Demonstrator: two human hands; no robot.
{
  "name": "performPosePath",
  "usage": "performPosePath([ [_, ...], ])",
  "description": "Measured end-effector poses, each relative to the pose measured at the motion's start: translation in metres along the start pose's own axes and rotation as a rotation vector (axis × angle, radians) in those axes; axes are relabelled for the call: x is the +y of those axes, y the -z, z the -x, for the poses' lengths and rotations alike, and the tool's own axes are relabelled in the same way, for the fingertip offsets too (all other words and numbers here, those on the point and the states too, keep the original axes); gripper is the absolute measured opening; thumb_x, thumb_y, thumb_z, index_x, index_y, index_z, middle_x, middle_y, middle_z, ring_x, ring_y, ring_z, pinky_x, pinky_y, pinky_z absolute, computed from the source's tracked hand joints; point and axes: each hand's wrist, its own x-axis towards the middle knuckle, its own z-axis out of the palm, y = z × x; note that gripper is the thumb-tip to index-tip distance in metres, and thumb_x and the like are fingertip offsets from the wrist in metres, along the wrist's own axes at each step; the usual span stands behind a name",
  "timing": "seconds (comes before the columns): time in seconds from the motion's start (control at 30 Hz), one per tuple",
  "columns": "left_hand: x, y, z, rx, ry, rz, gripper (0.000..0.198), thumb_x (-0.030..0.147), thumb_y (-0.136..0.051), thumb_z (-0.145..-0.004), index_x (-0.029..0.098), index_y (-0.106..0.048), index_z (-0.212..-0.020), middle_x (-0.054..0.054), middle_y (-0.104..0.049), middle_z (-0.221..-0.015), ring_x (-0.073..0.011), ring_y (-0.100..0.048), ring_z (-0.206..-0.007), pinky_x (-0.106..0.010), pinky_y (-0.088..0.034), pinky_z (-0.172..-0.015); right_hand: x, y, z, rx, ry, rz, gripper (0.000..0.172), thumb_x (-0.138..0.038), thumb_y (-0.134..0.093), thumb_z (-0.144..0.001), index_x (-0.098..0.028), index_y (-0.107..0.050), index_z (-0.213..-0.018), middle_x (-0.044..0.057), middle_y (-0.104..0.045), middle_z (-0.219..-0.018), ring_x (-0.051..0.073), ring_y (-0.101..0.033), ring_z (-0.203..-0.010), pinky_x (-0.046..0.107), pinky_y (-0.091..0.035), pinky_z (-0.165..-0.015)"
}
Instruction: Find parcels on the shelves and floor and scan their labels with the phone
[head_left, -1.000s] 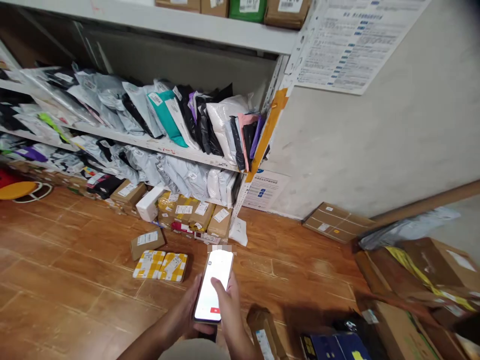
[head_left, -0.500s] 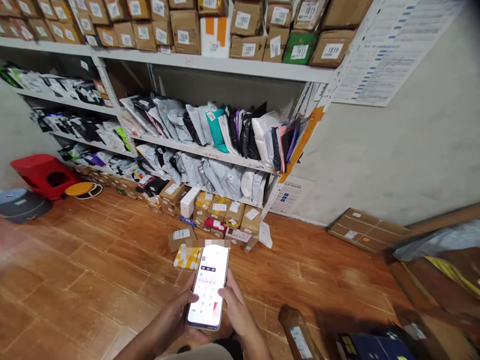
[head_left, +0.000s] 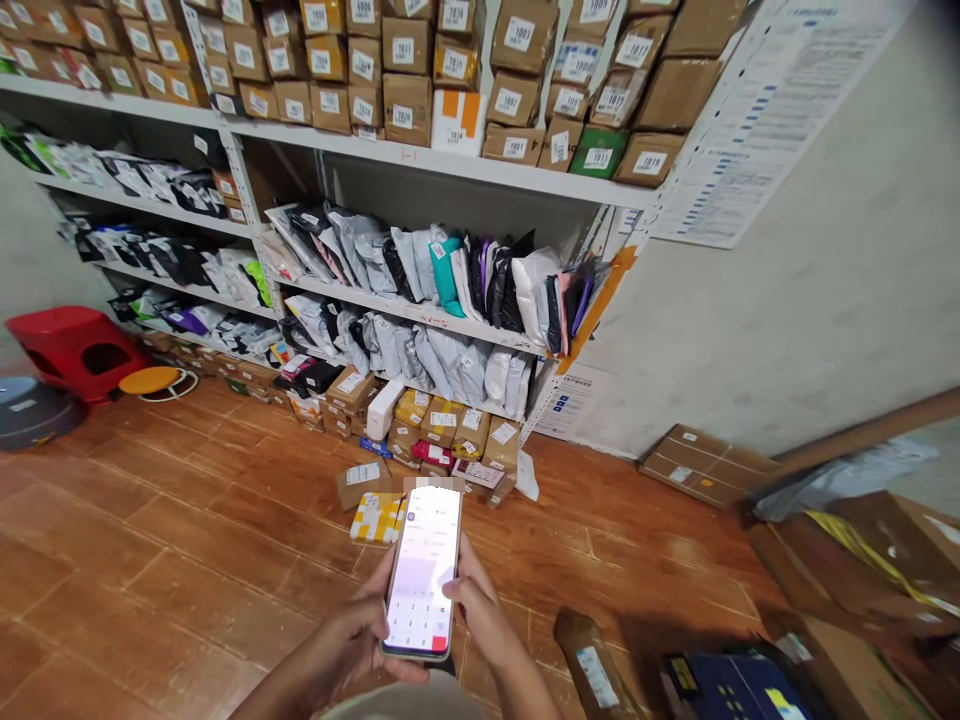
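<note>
A lit smartphone (head_left: pixel 421 575) is held upright between both hands, low in the middle of the head view. Its screen shows a number keypad in the lower half; the top edge is blurred out. My left hand (head_left: pixel 371 620) wraps the phone's lower left side, thumb at the edge by the keypad. On the right side, my right hand (head_left: pixel 476 595) grips the phone, its thumb over the screen just above the keypad. The fingers behind the phone are mostly hidden. Beyond the phone, a yellow-and-white checked parcel (head_left: pixel 373 518) lies on the floor.
White shelves (head_left: pixel 450 165) hold rows of labelled cartons and, lower down, bagged parcels (head_left: pixel 375 250). Boxes (head_left: pixel 442 420) line the floor beneath. A red stool (head_left: pixel 79 350) stands left; a flat carton (head_left: pixel 701 465) leans at the right wall. A brown parcel (head_left: pixel 596 665) lies near right.
The phone's screen has changed, with the keypad now lower. My right thumb sits nearer the screen's middle height, and my left thumb has moved down to the edge. The view has tilted up slightly.
</note>
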Motion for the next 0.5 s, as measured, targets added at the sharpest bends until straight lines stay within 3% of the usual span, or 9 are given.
performPosePath([
  [0.1,0.004,-0.002,0.005,0.030,0.008,-0.028,0.113,0.012,-0.054,-0.054,0.033,0.000,-0.150,-0.005,-0.064,-0.121,-0.0285,-0.064,-0.095,-0.042,-0.056,-0.073,-0.006,-0.009,-0.001,0.056,-0.007,0.019,0.048,-0.023,-0.052,-0.055,-0.022,-0.062,-0.102,-0.001,-0.075,-0.103,0.025,-0.063,-0.095,0.032,-0.044,-0.082],
  [0.23,0.003,0.002,0.006,0.055,-0.007,-0.089,0.107,0.019,-0.063,-0.062,0.031,-0.005,-0.150,-0.006,-0.063,-0.122,-0.0304,-0.064,-0.098,-0.041,-0.056,-0.071,-0.009,-0.017,-0.001,0.089,-0.017,0.035,0.047,-0.028,-0.055,-0.058,-0.022,-0.061,-0.104,0.000,-0.075,-0.104,0.026,-0.064,-0.095,0.032,-0.046,-0.080],
  [0.37,0.001,0.006,0.002,0.017,0.006,-0.059,0.112,0.019,-0.062,-0.060,0.032,0.004,-0.150,-0.006,-0.062,-0.123,-0.0305,-0.063,-0.100,-0.042,-0.055,-0.074,-0.002,-0.018,-0.002,0.180,-0.028,0.040,0.043,-0.040,-0.064,-0.064,-0.021,-0.062,-0.102,0.002,-0.076,-0.097,0.024,-0.065,-0.087,0.032,-0.048,-0.076],
  [0.5,-0.001,0.005,0.002,-0.054,0.009,0.021,0.116,0.016,-0.055,-0.056,0.031,0.013,-0.148,-0.006,-0.063,-0.122,-0.0297,-0.065,-0.096,-0.041,-0.055,-0.073,0.013,-0.016,-0.005,0.258,-0.053,0.004,0.051,-0.055,-0.071,-0.064,-0.020,-0.062,-0.101,0.003,-0.076,-0.099,0.022,-0.066,-0.082,0.030,-0.048,-0.072],
])
